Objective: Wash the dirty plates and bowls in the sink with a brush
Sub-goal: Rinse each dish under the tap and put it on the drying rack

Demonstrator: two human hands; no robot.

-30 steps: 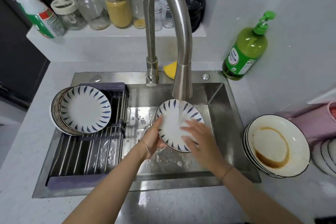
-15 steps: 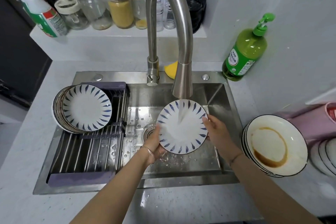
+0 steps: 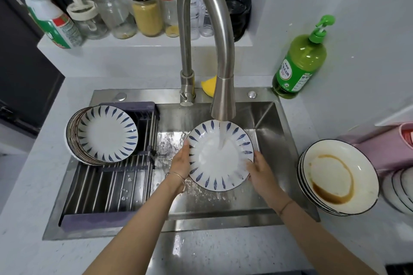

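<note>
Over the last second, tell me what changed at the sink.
The right hand came off the face of the plate, where it rubbed, and moved to the lower right rim, which it now grips. The left hand still holds the left rim. Unchanged: water runs from the tap onto the plate; washed plates on the rack, dirty bowls on the counter.

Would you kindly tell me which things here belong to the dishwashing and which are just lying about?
Job: plate held by left hand and right hand under the running tap; sink; washed plates on the rack; stained bowls; soap bottle.
Lying about: jars; spray bottle; pink container.
</note>
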